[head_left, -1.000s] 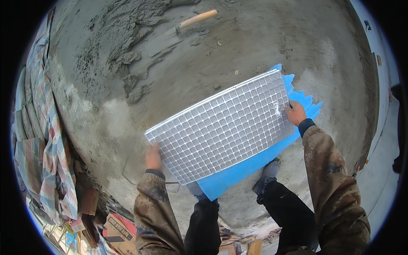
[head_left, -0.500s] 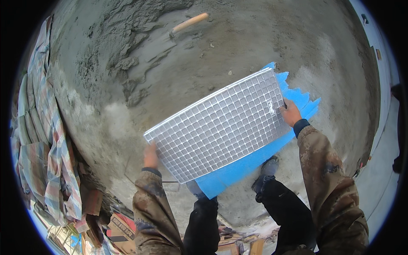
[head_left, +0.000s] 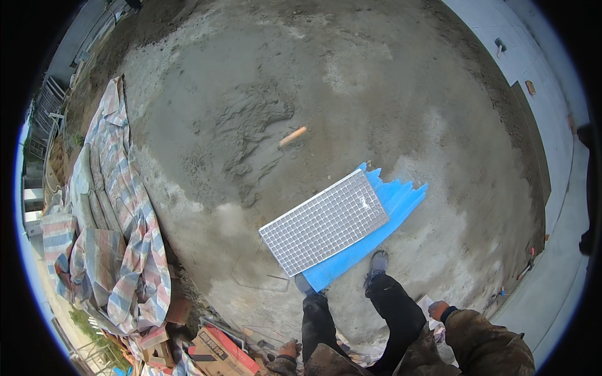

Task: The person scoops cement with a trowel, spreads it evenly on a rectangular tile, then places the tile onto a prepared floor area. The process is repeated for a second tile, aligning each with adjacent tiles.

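Mesh panel (head_left: pixel 324 222) on sheet (head_left: pixel 382 222), ahead of feet (head_left: pixel 376 262).

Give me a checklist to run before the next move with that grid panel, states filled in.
1. Grid panel down flat on the blue sheet: ok.
2. Left hand off the panel, at the person's side: ok.
3. Right hand off the panel: ok.
4. Both shoes off the panel: ok.
5. Wooden-handled tool away from the panel, beside the mortar heap: ok.
6. Panel square to the blue sheet: cannot tell.

Outdoor building site: wet cement ground (head_left: pixel 376 81), striped tarpaulin (head_left: pixel 119 207).
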